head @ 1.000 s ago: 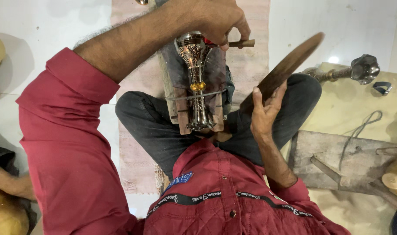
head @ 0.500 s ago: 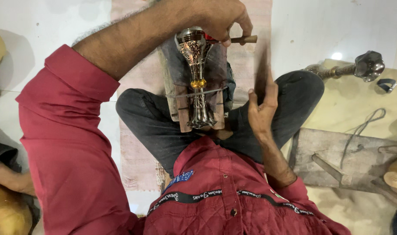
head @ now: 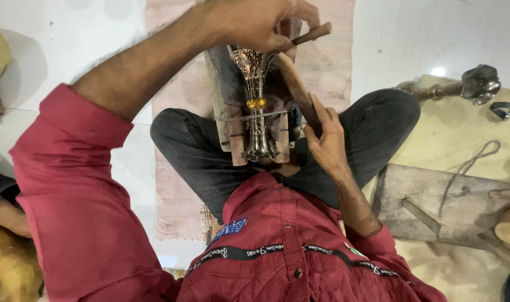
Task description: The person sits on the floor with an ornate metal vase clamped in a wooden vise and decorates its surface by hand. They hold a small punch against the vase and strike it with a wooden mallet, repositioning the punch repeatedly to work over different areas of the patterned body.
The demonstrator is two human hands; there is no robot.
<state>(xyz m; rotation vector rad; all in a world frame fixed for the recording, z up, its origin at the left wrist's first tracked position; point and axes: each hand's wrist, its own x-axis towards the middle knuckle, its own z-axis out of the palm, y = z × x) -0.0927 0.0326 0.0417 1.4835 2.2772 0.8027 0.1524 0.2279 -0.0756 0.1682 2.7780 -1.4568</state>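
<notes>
Two hands are at work in my one head view, both close to an ornate metal goblet (head: 255, 106) that lies lengthwise on a wooden block (head: 224, 106) in the cross-legged person's lap. My left hand (head: 266, 22) reaches over the goblet's pierced cup, fingers clamped on a slim wooden-handled tool (head: 313, 33). My right hand (head: 325, 137) presses a long brown strip (head: 297, 89) just beside the goblet (fingers together, laid flat along it). Off right, a dark metal fitting (head: 478, 84) rests on the floor near a grey wooden plank (head: 439, 201).
</notes>
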